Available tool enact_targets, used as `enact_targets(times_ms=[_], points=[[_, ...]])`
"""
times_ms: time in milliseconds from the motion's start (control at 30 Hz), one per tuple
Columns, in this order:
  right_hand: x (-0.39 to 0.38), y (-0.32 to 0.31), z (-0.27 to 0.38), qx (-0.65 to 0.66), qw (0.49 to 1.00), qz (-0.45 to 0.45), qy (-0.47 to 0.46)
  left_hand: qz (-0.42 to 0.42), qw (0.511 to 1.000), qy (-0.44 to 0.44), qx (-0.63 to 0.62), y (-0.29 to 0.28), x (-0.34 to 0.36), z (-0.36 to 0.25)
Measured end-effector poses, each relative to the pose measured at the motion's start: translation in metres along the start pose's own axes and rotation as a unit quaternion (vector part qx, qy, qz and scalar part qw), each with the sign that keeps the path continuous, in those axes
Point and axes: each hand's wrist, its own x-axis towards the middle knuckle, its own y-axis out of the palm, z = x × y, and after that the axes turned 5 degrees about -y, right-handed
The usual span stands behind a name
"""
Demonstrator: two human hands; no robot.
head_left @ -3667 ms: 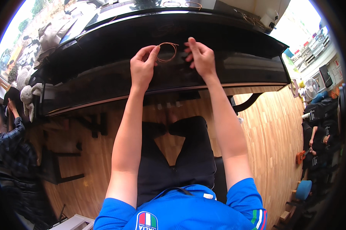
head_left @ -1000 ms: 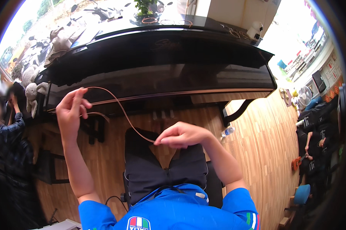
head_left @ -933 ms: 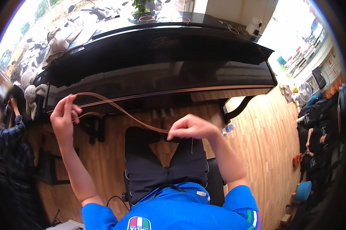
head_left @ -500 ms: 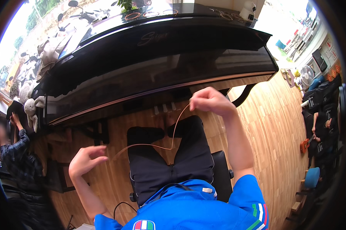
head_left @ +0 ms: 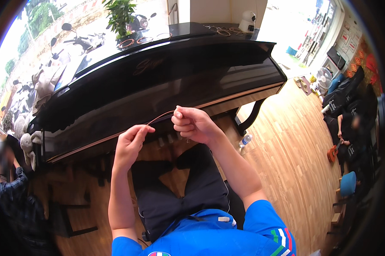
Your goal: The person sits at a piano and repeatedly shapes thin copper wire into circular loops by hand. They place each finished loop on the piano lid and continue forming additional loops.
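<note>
A thin copper-brown cord (head_left: pixel 161 115) arches between my two hands in front of the closed black upright piano (head_left: pixel 171 87). My left hand (head_left: pixel 131 145) pinches one part of it between thumb and forefinger. My right hand (head_left: pixel 196 124) is raised a little higher and closed, gripping the cord at its fingertips with the other fingers curled in. The rest of the cord, if any hangs below, is hidden by my hands. Both hands are above my knees, apart from the piano.
On the piano lid lie several brown coils (head_left: pixel 127 43), near a green plant (head_left: pixel 117 17) and a white camera (head_left: pixel 247 22). A water bottle (head_left: pixel 245 141) stands by the piano leg. People sit at far left and far right, one holding a small guitar (head_left: pixel 332 153).
My left hand has moved up and right from open beside the cord and now pinches it. My right hand has come left. The cord's visible span is shorter and the view has shifted.
</note>
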Motion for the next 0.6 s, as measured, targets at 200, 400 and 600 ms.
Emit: enact_targets(times_ms=[200,400,600], points=[[0.005,0.003,-0.001,0.166,0.981,0.002,-0.104,-0.035,0.997,0.072,0.01,0.01,0.015,0.022],[0.034,0.039,-0.022,0.029,0.969,-0.086,-0.23,-0.018,0.992,-0.001,0.127,0.036,0.011,0.009],[0.039,0.047,-0.041,-0.448,0.847,-0.112,-0.265,0.037,0.951,0.039,0.305,0.034,0.003,-0.003]])
